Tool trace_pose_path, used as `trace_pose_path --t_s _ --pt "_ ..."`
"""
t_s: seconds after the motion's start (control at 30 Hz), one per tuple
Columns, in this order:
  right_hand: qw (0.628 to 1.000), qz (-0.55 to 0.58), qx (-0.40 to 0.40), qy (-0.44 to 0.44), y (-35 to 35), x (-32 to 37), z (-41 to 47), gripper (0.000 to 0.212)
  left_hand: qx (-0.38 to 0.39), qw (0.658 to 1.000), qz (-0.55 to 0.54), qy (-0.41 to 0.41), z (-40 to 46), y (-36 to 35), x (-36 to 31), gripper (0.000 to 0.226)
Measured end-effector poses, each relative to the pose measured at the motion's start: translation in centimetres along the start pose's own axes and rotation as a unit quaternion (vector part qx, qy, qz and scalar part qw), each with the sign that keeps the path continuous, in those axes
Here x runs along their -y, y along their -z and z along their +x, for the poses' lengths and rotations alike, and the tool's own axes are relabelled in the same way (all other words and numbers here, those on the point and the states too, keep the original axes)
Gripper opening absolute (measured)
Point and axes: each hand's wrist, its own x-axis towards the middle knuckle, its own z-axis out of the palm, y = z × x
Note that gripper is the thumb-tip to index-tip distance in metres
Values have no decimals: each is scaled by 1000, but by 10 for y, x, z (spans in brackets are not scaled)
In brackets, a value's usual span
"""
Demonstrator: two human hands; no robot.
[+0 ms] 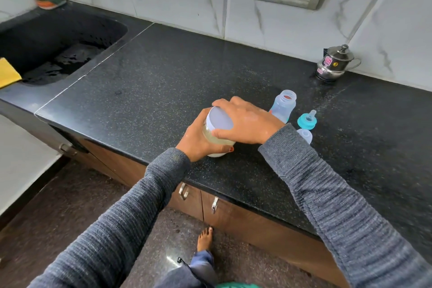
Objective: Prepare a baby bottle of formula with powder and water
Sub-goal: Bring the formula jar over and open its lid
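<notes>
Black speckled worktop (pixel 163 72), sink (pixel 58 49) upper left. We grip powder jar (pixel 216 140) at frame centre w/ left hand (pixel 198 140); right hand (pixel 245 121) fingers curl on its lid (pixel 221 119). Open baby bottle (pixel 281 106) just right.

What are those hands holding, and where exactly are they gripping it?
A jar of pale powder: the left hand wraps its body, while the right hand grips the white lid around its rim.

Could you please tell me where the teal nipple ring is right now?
In the head view, the teal nipple ring stands on the black counter, right of the open baby bottle and behind the clear cap.
</notes>
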Motion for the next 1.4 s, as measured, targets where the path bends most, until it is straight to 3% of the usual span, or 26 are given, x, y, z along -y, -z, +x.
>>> trace_pose_path --t_s 0.1,0.27,0.57,0.7,0.87,0.93,1.03,1.3,1.4 --pt "999 6 29 36 1 2 0 74 -1 1000 4 -3 0 -1 2 96" --pt "1000 17 2 14 3 1 5 66 3 1000 3 -9 -1 1 1 95" --pt "989 88 2 118 4 -10 5 70 31 999 28 -19 7 10 -1 100" --pt "983 83 -56 155 11 -20 5 67 31 999 12 -26 8 18 5 95" --pt "942 223 -243 68 5 -42 -11 56 -34 999 -34 -18 5 30 11 85" --pt "926 251 -281 13 -18 -46 -22 52 -54 998 -33 -15 5 34 12 88" --pt "930 246 -271 -37 -64 -45 -37 45 -76 996 -37 -13 6 38 14 88" --pt "965 99 -238 -40 -125 -49 -33 34 -119 992 -37 -32 14 37 11 90" --pt "963 168 -204 -61 -114 -51 -31 31 -132 990 -31 -38 15 39 12 91"
